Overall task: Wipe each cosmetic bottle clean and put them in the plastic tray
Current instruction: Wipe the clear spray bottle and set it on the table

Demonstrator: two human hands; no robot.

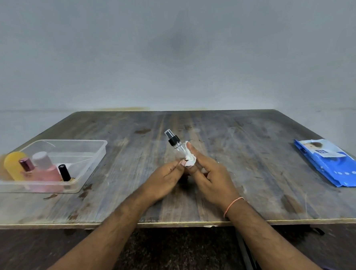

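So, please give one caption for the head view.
Both hands wipe a spray bottle with a tissue.

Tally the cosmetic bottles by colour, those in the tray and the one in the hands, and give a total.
Yellow bottle: 1
Pink bottles: 2, one with a white cap and one with a metallic cap
Black-capped small bottle: 1
Clear spray bottle in the hands: 1
Total: 5

The tabletop [247, 151] was worn, matt wood, scuffed and stained. At left, the tray [87, 159] was clear glossy plastic; the spray bottle [179, 148] at centre was clear plastic with a black cap. The blue wipe pack [337, 164] at right looked like glossy plastic film.
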